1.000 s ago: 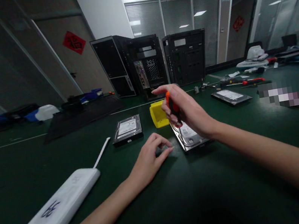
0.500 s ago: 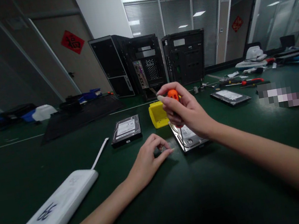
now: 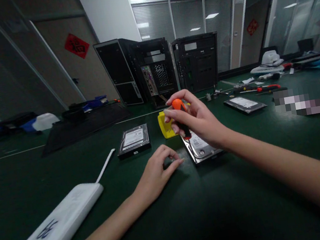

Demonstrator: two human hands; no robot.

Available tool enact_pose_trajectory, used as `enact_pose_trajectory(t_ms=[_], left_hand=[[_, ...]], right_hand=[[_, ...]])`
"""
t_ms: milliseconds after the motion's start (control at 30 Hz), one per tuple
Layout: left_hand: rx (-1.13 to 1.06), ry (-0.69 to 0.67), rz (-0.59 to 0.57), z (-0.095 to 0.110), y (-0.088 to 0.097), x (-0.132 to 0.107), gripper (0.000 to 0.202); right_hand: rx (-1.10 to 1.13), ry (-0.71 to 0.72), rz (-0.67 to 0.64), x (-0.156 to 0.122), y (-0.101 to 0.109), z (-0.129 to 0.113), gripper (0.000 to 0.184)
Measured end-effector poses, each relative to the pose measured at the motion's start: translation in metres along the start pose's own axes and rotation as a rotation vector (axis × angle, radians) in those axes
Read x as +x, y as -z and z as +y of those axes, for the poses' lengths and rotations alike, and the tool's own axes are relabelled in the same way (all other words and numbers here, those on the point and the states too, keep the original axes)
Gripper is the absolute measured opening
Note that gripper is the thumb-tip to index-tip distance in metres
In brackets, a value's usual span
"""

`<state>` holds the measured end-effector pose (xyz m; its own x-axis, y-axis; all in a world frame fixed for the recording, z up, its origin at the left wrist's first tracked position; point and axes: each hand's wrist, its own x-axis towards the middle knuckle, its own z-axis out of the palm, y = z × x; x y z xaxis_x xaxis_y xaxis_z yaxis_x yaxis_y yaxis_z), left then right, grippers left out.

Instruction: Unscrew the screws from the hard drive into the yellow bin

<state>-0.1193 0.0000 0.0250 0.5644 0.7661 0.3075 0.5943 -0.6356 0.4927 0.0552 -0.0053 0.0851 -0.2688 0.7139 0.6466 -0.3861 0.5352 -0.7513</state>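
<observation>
In the head view my right hand point(image 3: 193, 119) is wrapped round the orange and black handle of a screwdriver point(image 3: 180, 110), held up over the near-left part of a hard drive point(image 3: 203, 151). The screwdriver's shaft and tip cannot be made out. My left hand point(image 3: 157, 169) rests on the green table just left of that drive. Its fingers are loosely curled, the thumb stretched out, and I see nothing in it. Behind my right hand stands a yellow container point(image 3: 166, 126), partly hidden. A second hard drive point(image 3: 133, 140) lies beyond my left hand.
A white device marked 39 point(image 3: 48, 233) lies along my left forearm. Another hard drive point(image 3: 243, 104) lies to the right, near tools with red handles point(image 3: 268, 88). Black computer cases point(image 3: 198, 62) stand at the back. A dark mat point(image 3: 84, 126) lies at the back left.
My right hand has tilted the screwdriver and shifted it slightly left; its shaft, which pointed down to the drive's edge, no longer shows. My left hand stays nearly in place.
</observation>
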Motion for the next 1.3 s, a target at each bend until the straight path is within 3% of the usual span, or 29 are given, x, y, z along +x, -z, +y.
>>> enact_pose_trajectory(t_ms=[267,500,600,967,1300], left_hand=[[-0.051,0.072,-0.022,0.0025,0.0019,-0.0011,0.022],[-0.076,0.091,-0.007,-0.001,0.0011,-0.0019,0.022],[-0.076,0.099,-0.008,-0.0017,0.0005,-0.0018,0.022],[-0.056,0.076,-0.015,-0.0024,0.0005,-0.0011,0.021],[-0.029,0.066,-0.007,-0.002,0.0034,-0.0021,0.022]], right_hand=[[0.034,-0.045,-0.022,-0.0006,-0.0023,-0.0009,0.027],[0.003,0.024,0.004,0.0014,-0.0025,-0.0005,0.014],[0.011,0.019,-0.006,0.0002,-0.0019,-0.0023,0.018],[0.057,-0.006,0.03,-0.0022,-0.0038,-0.0043,0.027],[-0.007,0.008,0.066,-0.0014,-0.002,-0.0013,0.021]])
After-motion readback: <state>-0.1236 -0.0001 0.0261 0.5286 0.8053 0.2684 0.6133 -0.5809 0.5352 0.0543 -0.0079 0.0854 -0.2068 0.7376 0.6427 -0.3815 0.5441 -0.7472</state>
